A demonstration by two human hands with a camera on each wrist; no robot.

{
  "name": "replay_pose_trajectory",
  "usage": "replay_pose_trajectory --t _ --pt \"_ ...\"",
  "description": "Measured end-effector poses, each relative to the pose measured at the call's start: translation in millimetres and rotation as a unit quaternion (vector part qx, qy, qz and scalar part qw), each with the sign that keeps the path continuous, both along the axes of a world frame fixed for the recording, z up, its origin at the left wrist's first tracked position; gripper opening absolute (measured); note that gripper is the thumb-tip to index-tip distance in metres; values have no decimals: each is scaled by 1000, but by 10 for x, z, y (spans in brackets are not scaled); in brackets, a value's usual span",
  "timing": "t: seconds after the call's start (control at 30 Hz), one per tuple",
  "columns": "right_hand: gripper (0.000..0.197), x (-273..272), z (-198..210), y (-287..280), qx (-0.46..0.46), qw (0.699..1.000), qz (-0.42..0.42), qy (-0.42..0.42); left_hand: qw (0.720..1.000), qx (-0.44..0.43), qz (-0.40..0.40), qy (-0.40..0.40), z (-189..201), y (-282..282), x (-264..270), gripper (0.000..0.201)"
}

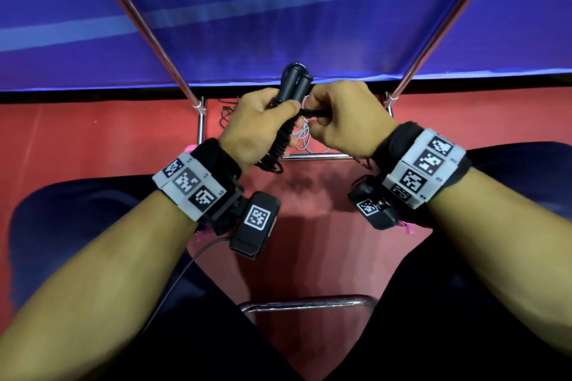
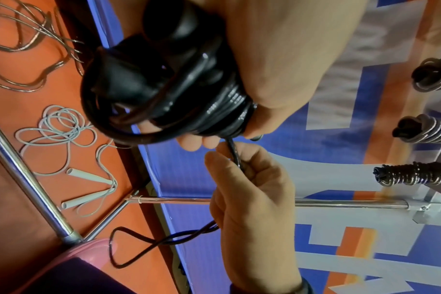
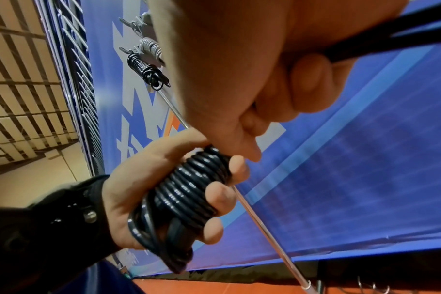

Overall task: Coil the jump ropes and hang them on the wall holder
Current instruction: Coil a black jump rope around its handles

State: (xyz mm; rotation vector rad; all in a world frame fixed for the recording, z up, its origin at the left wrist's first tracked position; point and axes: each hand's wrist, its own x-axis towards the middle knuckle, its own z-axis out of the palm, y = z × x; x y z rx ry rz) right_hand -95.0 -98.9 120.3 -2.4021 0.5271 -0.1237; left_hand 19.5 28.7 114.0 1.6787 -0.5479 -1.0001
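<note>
The left hand (image 1: 255, 125) clamps the wound black jump rope (image 3: 189, 191); the right hand (image 1: 343, 119) pinches its loose tail (image 2: 235, 157). Winding looks nearly done; next, tuck that tail.

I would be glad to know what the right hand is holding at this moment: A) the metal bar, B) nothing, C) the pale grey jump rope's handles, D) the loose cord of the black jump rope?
D: the right hand pinches the free cord of the black jump rope, which leads from the coil that the left hand grips.
</note>
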Motion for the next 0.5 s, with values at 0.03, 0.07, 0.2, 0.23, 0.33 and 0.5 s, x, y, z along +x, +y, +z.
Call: replay_pose_trajectory --t 0.03,0.07,0.2,0.23,0.33,0.5 --pt "14 23 -11 -33 -21 1000 0 -7 1000 -2 4 0 2 -14 18 13" --pt "9 48 -24 -58 -37 999 -3 -13 1000 -2 10 0 -4 -25 46 16" --pt "18 123 -88 -108 -68 997 -2 -48 999 9 32 -8 -51 -40 177 20" --pt "20 142 -112 -108 -76 996 10 -47 999 12 33 -14 -60 -42 196 21" --pt "18 189 -161 -110 -91 995 33 -24 999 15 35 -26 -89 -66 241 24" --pt "28 174 -260 -235 -72 997 -9 21 992 16 118 -47 -100 -44 500 21"
